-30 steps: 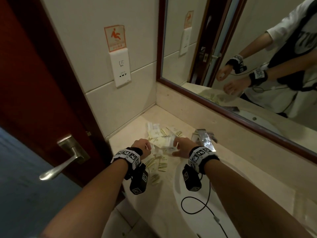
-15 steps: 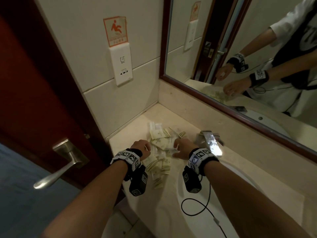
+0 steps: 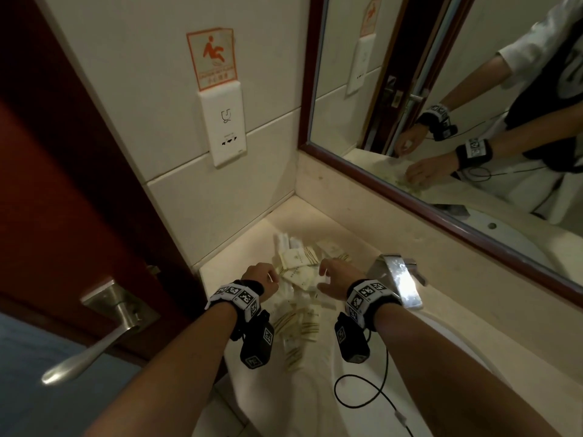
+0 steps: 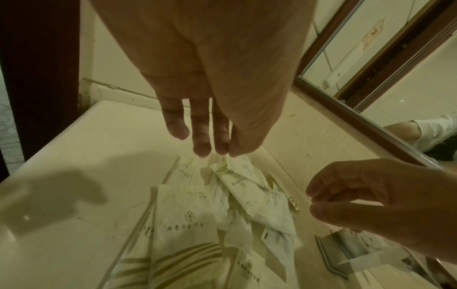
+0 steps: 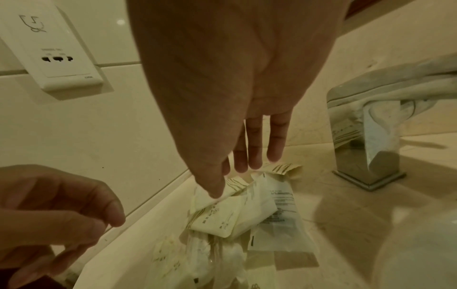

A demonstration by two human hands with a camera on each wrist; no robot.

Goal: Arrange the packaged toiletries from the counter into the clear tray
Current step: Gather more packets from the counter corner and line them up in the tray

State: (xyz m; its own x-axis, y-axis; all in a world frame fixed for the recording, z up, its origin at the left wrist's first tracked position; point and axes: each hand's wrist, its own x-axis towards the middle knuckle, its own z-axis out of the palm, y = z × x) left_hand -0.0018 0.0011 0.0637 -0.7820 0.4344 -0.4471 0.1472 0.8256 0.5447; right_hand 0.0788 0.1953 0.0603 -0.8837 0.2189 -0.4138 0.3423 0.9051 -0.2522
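Both hands hover over a heap of cream toiletry packets (image 3: 298,272) on the beige counter (image 3: 448,298): the left hand (image 3: 260,275) and the right hand (image 3: 336,275) each have fingers extended, loosely apart and pointing down, gripping nothing. The heap sits in the counter's corner, hemmed by the tiled wall (image 3: 195,197) on the left and the chrome faucet (image 3: 399,279) on the right. I cannot make out the clear tray for certain.

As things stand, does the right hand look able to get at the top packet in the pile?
Probably yes. The right hand hovers right over the pile, thumb tip at the top packet, fingers straight, nothing between them. The left hand stays off to the side.
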